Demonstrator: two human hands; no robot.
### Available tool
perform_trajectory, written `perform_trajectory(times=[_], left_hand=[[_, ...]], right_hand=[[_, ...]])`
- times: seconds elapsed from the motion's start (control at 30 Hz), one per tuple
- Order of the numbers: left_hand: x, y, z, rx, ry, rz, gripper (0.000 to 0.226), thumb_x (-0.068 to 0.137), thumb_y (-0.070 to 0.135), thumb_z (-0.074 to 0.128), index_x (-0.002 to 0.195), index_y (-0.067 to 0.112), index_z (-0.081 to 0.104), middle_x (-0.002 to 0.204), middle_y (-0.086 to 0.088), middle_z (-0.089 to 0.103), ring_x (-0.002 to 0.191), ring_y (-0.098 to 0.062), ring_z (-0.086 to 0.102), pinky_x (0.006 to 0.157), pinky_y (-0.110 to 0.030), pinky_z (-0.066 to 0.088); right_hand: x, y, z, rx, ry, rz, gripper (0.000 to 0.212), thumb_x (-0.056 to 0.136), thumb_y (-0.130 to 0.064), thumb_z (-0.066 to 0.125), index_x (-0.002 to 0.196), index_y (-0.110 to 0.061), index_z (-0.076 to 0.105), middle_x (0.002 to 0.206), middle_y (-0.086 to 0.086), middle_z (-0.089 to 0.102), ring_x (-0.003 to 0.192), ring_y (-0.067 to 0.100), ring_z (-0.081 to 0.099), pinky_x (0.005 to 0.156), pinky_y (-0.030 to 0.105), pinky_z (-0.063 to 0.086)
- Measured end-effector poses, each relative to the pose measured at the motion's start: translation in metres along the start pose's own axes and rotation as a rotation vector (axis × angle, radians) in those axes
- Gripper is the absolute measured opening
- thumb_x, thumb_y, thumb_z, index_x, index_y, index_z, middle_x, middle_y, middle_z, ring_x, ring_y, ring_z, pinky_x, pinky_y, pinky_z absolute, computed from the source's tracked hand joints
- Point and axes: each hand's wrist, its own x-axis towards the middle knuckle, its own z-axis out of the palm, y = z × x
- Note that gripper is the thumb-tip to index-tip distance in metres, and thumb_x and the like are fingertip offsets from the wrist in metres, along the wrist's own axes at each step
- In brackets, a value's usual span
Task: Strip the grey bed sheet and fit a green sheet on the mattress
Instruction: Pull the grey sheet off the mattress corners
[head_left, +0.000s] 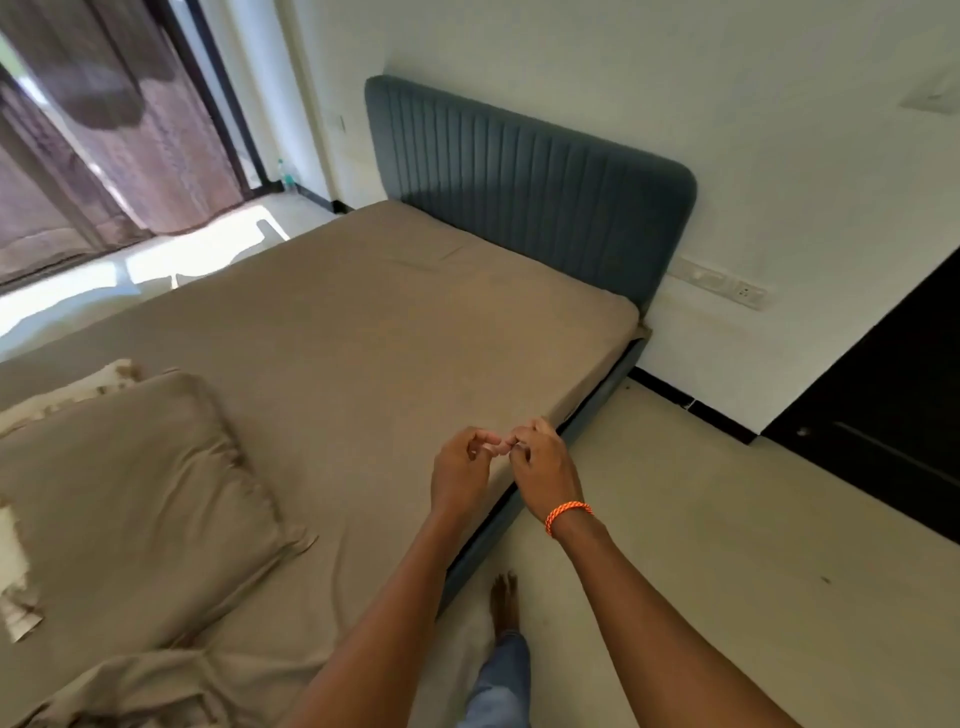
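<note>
The grey-beige sheet (363, 332) lies fitted and mostly smooth over the mattress, up to the blue-grey padded headboard (519, 192). My left hand (460, 475) and my right hand (545, 467) hover together over the bed's right edge. Their fingers are loosely curled, their tips meet, and I see nothing held between them. An orange band circles my right wrist. A pillow (130, 493) in the same grey-beige cloth lies on the left part of the bed. No green sheet is in view.
Crumpled grey cloth (145, 686) bunches at the bed's near left corner, and a white patterned piece (67, 389) shows behind the pillow. My foot (506, 603) stands on the pale floor (727, 545) beside the bed frame (597, 400). A dark wardrobe (893, 395) stands right; curtains (104, 145) hang far left.
</note>
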Motion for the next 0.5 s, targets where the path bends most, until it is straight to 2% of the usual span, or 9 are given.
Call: perform_trajectory(times=[0.1, 0.23, 0.4, 0.5], left_hand=[[0.073, 0.008, 0.049, 0.009, -0.039, -0.016, 0.027, 0.099, 0.009, 0.058, 0.090, 0.029, 0.073, 0.091, 0.014, 0.075, 0.087, -0.001, 0.067, 0.077, -0.025, 0.050], [0.181, 0.031, 0.108, -0.011, -0.082, -0.077, 0.026, 0.100, 0.008, 0.056, 0.095, 0.027, 0.073, 0.095, 0.011, 0.075, 0.094, -0.004, 0.070, 0.088, -0.034, 0.057], [0.285, 0.080, 0.171, -0.005, -0.139, -0.062, 0.025, 0.103, 0.008, 0.054, 0.099, 0.024, 0.072, 0.097, 0.008, 0.074, 0.093, 0.000, 0.068, 0.089, -0.030, 0.054], [0.340, 0.101, 0.206, -0.006, -0.168, -0.031, 0.026, 0.104, 0.010, 0.053, 0.099, 0.026, 0.072, 0.094, 0.008, 0.074, 0.090, -0.003, 0.067, 0.087, -0.031, 0.055]], right_hand=[[0.074, 0.036, -0.025, -0.016, -0.069, 0.000, 0.030, 0.103, -0.015, 0.049, 0.089, -0.029, 0.071, 0.098, -0.013, 0.050, 0.081, -0.002, 0.055, 0.067, 0.023, 0.047], [0.174, 0.091, -0.060, 0.028, -0.083, 0.090, 0.029, 0.103, -0.015, 0.049, 0.094, -0.032, 0.071, 0.100, -0.018, 0.064, 0.086, 0.000, 0.062, 0.078, 0.035, 0.058], [0.282, 0.148, -0.102, 0.027, -0.045, 0.203, 0.029, 0.100, -0.018, 0.048, 0.090, -0.036, 0.068, 0.088, -0.018, 0.070, 0.079, 0.004, 0.067, 0.075, 0.042, 0.060], [0.337, 0.174, -0.121, 0.044, 0.004, 0.241, 0.032, 0.100, -0.014, 0.049, 0.083, -0.034, 0.068, 0.089, -0.017, 0.068, 0.077, 0.004, 0.065, 0.075, 0.041, 0.059]])
